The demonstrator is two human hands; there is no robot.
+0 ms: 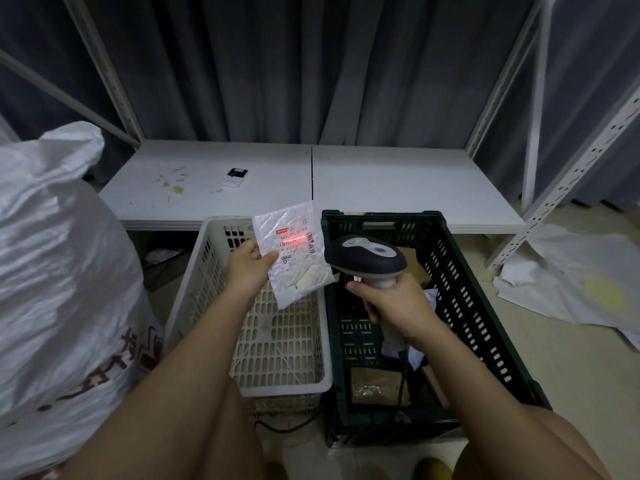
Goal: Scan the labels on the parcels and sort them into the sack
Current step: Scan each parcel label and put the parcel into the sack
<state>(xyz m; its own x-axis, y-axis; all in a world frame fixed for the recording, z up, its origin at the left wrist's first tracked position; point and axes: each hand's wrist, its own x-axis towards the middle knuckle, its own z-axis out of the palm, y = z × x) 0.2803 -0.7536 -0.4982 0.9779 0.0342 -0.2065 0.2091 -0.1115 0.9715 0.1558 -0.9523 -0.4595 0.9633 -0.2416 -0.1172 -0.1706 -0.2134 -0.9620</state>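
Holding the parcel [292, 252] flat in the left hand [247, 268], the person should keep the right hand's [391, 299] gripped scanner [363, 259] steady so that the red beam crosses the barcode fully.

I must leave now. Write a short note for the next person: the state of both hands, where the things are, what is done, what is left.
Left hand holds a white parcel above the white basket.
Right hand grips the scanner; its red line lies on the label.
Sack stands on the left.
Left: drop this parcel into the sack, then scan the parcels in the green crate.
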